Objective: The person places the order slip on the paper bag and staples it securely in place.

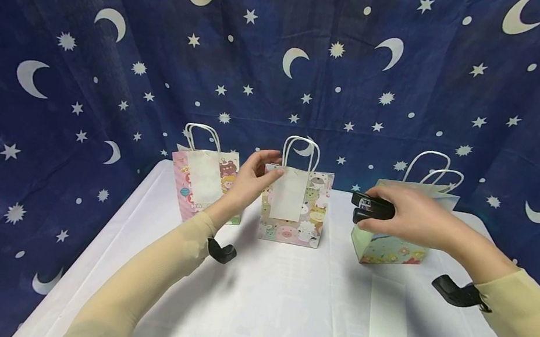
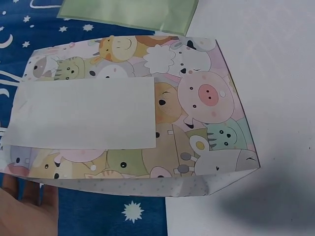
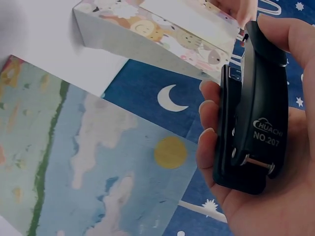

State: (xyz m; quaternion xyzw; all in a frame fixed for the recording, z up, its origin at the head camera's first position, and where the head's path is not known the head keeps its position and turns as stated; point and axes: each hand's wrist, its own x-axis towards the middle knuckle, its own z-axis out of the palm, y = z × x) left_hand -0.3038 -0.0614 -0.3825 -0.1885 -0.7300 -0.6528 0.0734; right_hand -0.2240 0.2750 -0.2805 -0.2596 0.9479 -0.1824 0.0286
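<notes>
My left hand (image 1: pixel 255 177) pinches the upper left edge of the middle paper gift bag (image 1: pixel 315 217), thumb in front and fingers behind. This bag has cartoon animals and white twisted handles, and it stands upright on the table. A white paper strip (image 2: pixel 83 115) lies flat against its front, reaching up to the top edge beside the thumb. A black stapler (image 3: pixel 261 118) is gripped in my right hand (image 1: pixel 411 214), between thumb and fingers. In the head view the stapler is right of the middle bag, in front of a green-blue bag (image 1: pixel 379 248), with its front end pointing left.
On the left stands a pink cartoon bag (image 1: pixel 182 187) with a white strip (image 1: pixel 206 179) on its front. Another white strip (image 1: pixel 390 314) lies on the white tablecloth (image 1: pixel 279 311) in front of the green-blue bag. A dark blue star-and-moon curtain (image 1: pixel 271 27) hangs behind.
</notes>
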